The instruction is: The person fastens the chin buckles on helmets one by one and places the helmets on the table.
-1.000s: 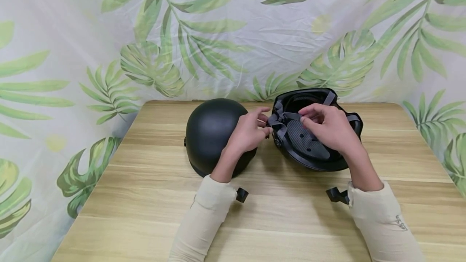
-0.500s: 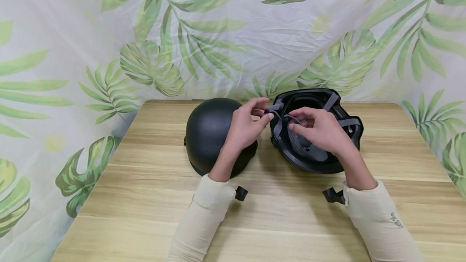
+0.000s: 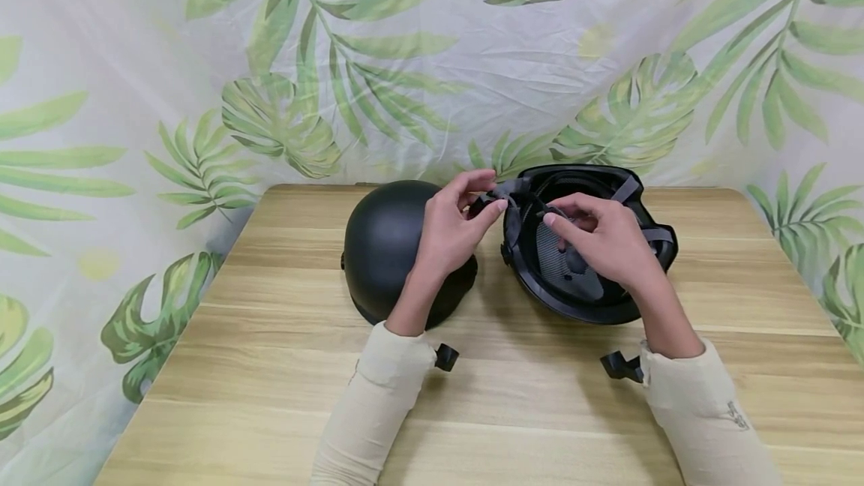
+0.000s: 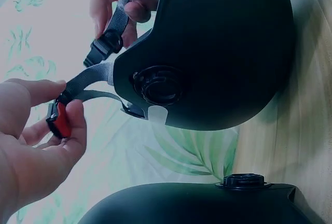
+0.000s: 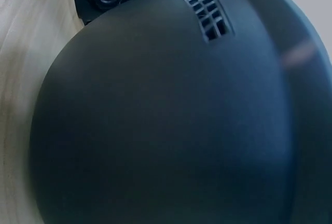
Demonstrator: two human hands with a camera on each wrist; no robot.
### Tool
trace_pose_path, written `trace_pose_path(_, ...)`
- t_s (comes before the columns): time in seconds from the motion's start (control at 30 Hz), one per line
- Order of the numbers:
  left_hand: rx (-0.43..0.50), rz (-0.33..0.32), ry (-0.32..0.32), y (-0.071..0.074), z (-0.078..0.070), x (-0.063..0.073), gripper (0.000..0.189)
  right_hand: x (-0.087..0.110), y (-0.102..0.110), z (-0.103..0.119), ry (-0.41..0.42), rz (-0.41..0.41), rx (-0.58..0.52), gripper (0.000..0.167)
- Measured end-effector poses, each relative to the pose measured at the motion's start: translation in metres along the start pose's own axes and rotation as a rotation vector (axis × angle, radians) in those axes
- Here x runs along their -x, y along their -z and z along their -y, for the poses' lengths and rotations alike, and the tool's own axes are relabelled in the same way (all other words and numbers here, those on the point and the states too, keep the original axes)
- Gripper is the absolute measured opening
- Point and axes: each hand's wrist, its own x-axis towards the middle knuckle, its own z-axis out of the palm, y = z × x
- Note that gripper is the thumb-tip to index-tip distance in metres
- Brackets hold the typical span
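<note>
A black helmet (image 3: 574, 312) lies upside down on the table, its padded inside facing up. In the left wrist view my left hand (image 4: 39, 151) pinches a black-and-red buckle half (image 4: 58, 119) on the grey chin strap (image 4: 92, 77). My right hand (image 3: 604, 238) is over the helmet's opening and holds the other strap (image 4: 120, 19), from which a black buckle half (image 4: 107, 43) hangs. The two buckle halves are apart. The helmet's outer shell (image 5: 155, 120) fills the right wrist view and hides the right hand's fingers there.
A second black helmet (image 3: 385, 253) stands dome up to the left, partly behind my left forearm. Both rest on a wooden table (image 3: 270, 366), with a leaf-patterned cloth (image 3: 405, 58) hanging behind. Small black mounts (image 3: 445, 357) stick out from the cuffs.
The left hand has moved slightly up and now pinches the buckle end. The right hand has shifted with its strap, and the upturned helmet has tilted a little.
</note>
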Motion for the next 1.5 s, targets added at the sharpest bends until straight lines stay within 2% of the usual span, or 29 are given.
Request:
trace_pose_path(0.2,0.086,-0.061,-0.033,-0.001,0.001,-0.001,0.038,0.006,0.003,-0.002,-0.005,-0.050,-0.075,0.035)
trace_pose_path(0.33,0.210,-0.089,-0.036,-0.003,0.000,-0.002,0.038,0.006,0.004,-0.006,0.019,-0.071,-0.103,0.036)
trace_pose_path(0.5,0.407,-0.110,-0.033,-0.007,-0.001,-0.004,0.037,0.005,0.004,-0.011,0.007,-0.060,-0.116,0.036)
trace_pose_path(0.6,0.428,-0.086,-0.036,-0.012,0.001,-0.004,0.031,0.003,0.000,-0.012,-0.030,-0.027,-0.152,0.036)
trace_pose_path(0.73,0.359,0.057,-0.008,-0.017,0.004,-0.002,0.036,0.000,-0.005,-0.012,-0.068,0.022,-0.216,0.038)
trace_pose_path(0.83,0.273,0.128,-0.004,-0.017,0.004,-0.001,0.038,0.000,-0.001,-0.013,-0.082,0.009,-0.227,0.039)
trace_pose_path(1.07,0.093,0.157,0.005,-0.012,0.002,0.001,0.037,0.003,0.012,-0.017,-0.107,-0.041,-0.209,0.041)
trace_pose_path(1.33,-0.155,0.231,-0.033,-0.018,0.002,0.002,0.043,0.002,0.011,-0.016,-0.140,-0.020,-0.195,0.044)
trace_pose_path(1.5,-0.251,0.261,-0.063,-0.023,0.004,0.003,0.043,0.002,0.010,-0.018,-0.130,0.009,-0.190,0.047)
